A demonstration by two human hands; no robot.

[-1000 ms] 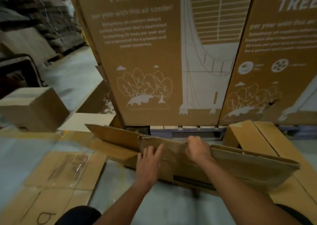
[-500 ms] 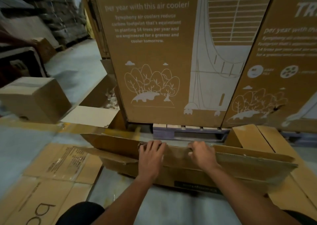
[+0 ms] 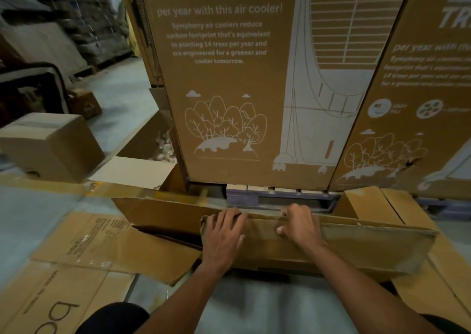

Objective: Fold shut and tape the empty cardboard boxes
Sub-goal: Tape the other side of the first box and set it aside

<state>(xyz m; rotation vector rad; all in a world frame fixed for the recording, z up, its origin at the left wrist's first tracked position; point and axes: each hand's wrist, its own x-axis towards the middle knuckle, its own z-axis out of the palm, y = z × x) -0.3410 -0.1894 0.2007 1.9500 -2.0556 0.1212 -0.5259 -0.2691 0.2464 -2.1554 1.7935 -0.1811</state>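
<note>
front: flattened box [image 3: 331,247] on floor [image 3: 254,308]
behind it: tall cartons [image 3: 229,91]
left: flat cardboard [image 3: 76,257], small box [image 3: 51,145]

Warehouse: tall printed air-cooler cartons [image 3: 229,79] on pallet [image 3: 280,196], concrete floor [image 3: 119,96].
</note>
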